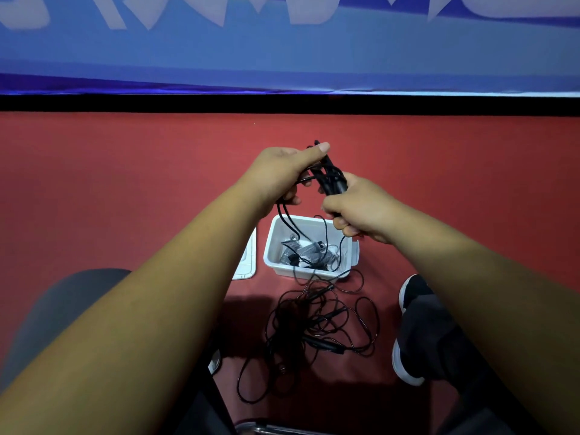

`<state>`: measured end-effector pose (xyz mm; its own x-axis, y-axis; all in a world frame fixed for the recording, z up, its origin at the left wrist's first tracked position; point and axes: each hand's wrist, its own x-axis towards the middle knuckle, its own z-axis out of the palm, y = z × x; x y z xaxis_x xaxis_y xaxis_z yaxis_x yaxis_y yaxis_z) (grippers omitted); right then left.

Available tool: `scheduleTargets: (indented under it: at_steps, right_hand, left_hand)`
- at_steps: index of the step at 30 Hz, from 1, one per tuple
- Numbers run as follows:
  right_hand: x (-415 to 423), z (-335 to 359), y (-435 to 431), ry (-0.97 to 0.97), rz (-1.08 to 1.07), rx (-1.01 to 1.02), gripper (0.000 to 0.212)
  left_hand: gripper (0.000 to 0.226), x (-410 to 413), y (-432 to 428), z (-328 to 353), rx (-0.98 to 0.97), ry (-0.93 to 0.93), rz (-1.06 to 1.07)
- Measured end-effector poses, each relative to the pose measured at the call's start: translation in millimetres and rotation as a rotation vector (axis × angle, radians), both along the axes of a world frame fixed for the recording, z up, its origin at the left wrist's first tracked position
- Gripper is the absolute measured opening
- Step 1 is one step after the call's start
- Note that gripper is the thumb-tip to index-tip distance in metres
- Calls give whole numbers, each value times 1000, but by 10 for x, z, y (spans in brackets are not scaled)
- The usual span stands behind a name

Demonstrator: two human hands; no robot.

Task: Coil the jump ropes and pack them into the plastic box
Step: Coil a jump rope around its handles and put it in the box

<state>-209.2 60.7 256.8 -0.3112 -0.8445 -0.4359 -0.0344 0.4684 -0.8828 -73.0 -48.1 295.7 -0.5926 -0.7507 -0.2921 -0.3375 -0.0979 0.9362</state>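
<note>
Directly above the plastic box [270, 246], the left hand [279, 174] and right hand [357, 208] grip one black jump rope [328, 182], handles pointing away, cord hanging down toward it.

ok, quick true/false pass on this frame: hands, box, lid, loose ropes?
1. The left hand and right hand both hold the black jump rope, whose cord trails down into the plastic box. True.
2. The box is empty. False: gray coils lie in it.
3. The lid is on the box. False: it lies on the floor at the box's left.
4. A tangle of ropes lies on the floor, nearer the person than the box. True.
</note>
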Motion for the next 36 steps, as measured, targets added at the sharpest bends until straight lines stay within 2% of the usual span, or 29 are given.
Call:
scheduleTargets:
  at_steps: [4, 9, 14, 18, 19, 21, 23, 25, 33, 36]
  right_hand:
    - [13, 4, 22, -8, 35, 17, 32]
    - [42, 26, 41, -126, 58, 12, 26]
    - [12, 14, 39, -448, -19, 2, 32]
    - [30, 98, 78, -616, -10, -27, 23]
    - [42, 113, 88, -654, -3, -32, 26]
    - [66, 130, 92, -710, -2, -30, 49]
    - [81, 146, 77, -746, -25, -25, 71]
    - [78, 144, 67, -789, -68, -23, 80]
    - [36, 121, 87, -772, -120, -18, 45]
    - [22, 113, 89, -733, -130, -21, 35]
  left_hand:
    - [32, -12, -7, 5, 76, 24, 30]
    - [24, -40, 12, -35, 232, 87, 81]
    - [10, -30, -49, -31, 189, 56, 134]
    - [8, 14, -110, -52, 25, -18, 118]
    - [8, 19, -124, -56, -39, -29, 106]
    - [9, 23, -147, -76, -140, -37, 95]
    - [11, 16, -171, -110, -169, -12, 69]
    - [9, 7, -181, -126, -183, 9, 15]
    - [7, 36, -157, -83, -99, 143, -116]
    - [20, 52, -150, -52, -147, 89, -122]
